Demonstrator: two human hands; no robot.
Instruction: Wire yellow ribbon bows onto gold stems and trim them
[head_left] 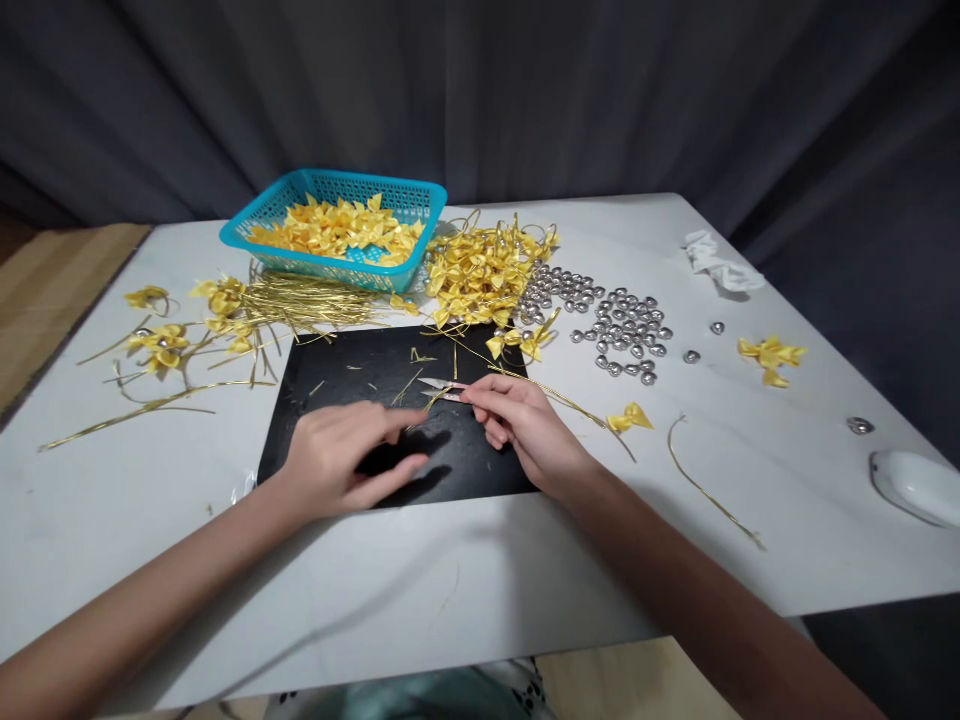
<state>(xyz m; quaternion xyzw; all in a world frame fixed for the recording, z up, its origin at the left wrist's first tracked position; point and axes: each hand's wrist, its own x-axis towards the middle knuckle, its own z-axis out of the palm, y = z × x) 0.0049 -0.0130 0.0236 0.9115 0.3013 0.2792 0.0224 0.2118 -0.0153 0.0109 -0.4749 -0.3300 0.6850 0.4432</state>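
Observation:
My right hand (517, 420) pinches small scissors (442, 388) over the black mat (337, 375), blades pointing left. My left hand (349, 455) hovers just above the mat, fingers curled, thumb and forefinger pinched on a thin gold wire piece (420, 415) near the scissors' tips. A few gold wire scraps lie on the mat.
A teal basket (420, 195) of yellow ribbon bows stands at the back. Gold wires (307, 305), a pile of wired bows (480, 270) and silver heart beads (622, 330) lie behind the mat. Loose bows (769, 355), a crumpled tissue (720, 265) and a white object (915, 485) lie right.

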